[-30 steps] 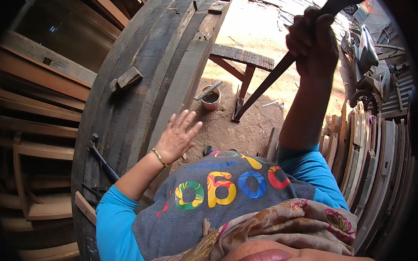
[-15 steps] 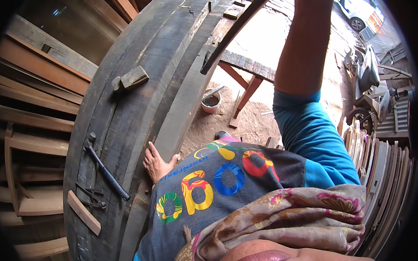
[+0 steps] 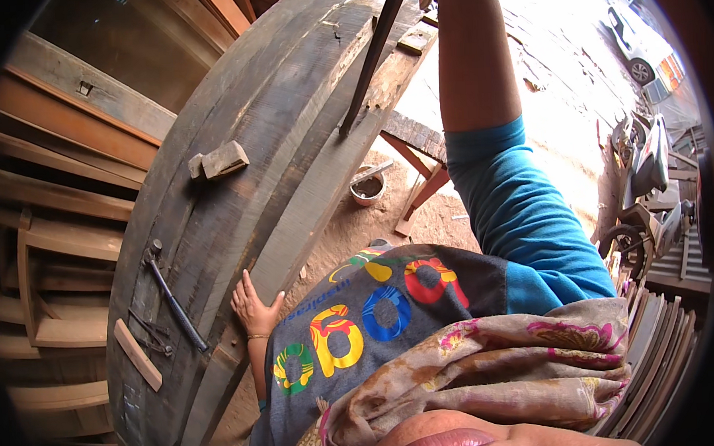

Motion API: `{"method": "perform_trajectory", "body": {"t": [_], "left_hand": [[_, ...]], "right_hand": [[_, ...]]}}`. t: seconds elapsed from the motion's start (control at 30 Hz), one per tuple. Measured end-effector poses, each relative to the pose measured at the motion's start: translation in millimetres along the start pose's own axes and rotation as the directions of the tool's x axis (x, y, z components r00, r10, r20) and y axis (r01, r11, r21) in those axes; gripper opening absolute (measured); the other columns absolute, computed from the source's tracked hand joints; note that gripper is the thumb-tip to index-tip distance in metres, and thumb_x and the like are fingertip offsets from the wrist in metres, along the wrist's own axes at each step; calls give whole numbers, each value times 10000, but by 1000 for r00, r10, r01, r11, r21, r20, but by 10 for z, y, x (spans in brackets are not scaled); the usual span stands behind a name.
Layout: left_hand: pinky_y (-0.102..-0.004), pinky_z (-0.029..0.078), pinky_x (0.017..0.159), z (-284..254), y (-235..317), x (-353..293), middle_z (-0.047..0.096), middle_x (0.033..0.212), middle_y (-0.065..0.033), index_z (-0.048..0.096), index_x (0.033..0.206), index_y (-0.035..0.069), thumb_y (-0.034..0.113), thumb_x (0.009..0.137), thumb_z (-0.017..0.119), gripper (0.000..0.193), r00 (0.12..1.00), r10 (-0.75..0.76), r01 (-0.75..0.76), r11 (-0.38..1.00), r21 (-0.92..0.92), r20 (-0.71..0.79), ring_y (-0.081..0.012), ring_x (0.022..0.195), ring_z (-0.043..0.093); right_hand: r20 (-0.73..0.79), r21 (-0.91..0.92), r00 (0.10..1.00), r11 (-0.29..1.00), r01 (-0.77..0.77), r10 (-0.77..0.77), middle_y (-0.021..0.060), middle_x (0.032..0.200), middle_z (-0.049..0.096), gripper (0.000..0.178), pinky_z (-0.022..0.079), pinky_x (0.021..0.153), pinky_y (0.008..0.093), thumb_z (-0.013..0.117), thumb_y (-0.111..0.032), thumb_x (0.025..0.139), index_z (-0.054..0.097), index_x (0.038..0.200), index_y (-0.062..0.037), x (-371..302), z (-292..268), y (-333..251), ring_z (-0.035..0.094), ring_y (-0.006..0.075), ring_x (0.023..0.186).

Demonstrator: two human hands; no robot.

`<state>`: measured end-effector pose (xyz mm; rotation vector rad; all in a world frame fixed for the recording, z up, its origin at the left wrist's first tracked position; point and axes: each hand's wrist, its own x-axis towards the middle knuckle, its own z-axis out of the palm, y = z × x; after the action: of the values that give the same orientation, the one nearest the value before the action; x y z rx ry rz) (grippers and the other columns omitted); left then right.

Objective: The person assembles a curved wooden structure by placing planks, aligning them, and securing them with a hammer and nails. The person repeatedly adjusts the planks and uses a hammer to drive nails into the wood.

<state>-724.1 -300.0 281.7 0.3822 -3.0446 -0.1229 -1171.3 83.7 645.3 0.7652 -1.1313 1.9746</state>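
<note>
My left hand (image 3: 255,309) lies flat with its fingers spread on the edge of a big stack of dark, curved wooden planks (image 3: 293,214). My right forearm (image 3: 479,58) reaches up past the upper edge, so most of that hand is cut off. A long dark bar (image 3: 374,59) slants down from beside it, and its lower end meets the plank surface. The bar tilts along with the arm, so I take it as held. Toward the left on the planks lie a hammer (image 3: 175,299), a pair of small dark tools (image 3: 151,332) and a curved wood strip (image 3: 137,356).
Wood offcuts (image 3: 225,160) rest on the planks. Beyond the stack's right edge, a pail (image 3: 367,189) stands on the earth floor by a wooden trestle (image 3: 423,192). Wooden frames (image 3: 69,287) fill the left; a motorbike (image 3: 645,170) and upright boards (image 3: 653,353) stand right.
My right arm has swung left, and the dark bar has become steeper, its lower end shifting slightly down. My left hand stays on the plank edge. The whole view has shifted a little.
</note>
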Motion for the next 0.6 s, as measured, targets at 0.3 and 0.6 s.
{"method": "perform_trajectory", "body": {"t": [0.3, 0.6], "left_hand": [[-505, 331, 1009, -60, 38, -52, 485, 1265, -194, 283, 1460, 84, 517, 659, 761, 1028, 1000, -23, 23, 1000, -17, 20, -380, 1158, 453], [-507, 278, 1073, -79, 12, -105, 377, 1388, -220, 202, 1484, 60, 531, 640, 778, 1126, 995, -51, 56, 997, -59, 80, -390, 1272, 361]], "right_hand": [[-66, -130, 995, 988, -82, 74, -98, 527, 345, 291, 244, 352, 204, 583, -280, 936, 562, 1194, -148, -214, 59, -295, 307, 28, 403], [66, -339, 970, 919, -199, 234, -49, 562, 400, 276, 283, 381, 243, 559, -391, 921, 561, 798, -144, -1002, 1066, -920, 372, 60, 447]]}}
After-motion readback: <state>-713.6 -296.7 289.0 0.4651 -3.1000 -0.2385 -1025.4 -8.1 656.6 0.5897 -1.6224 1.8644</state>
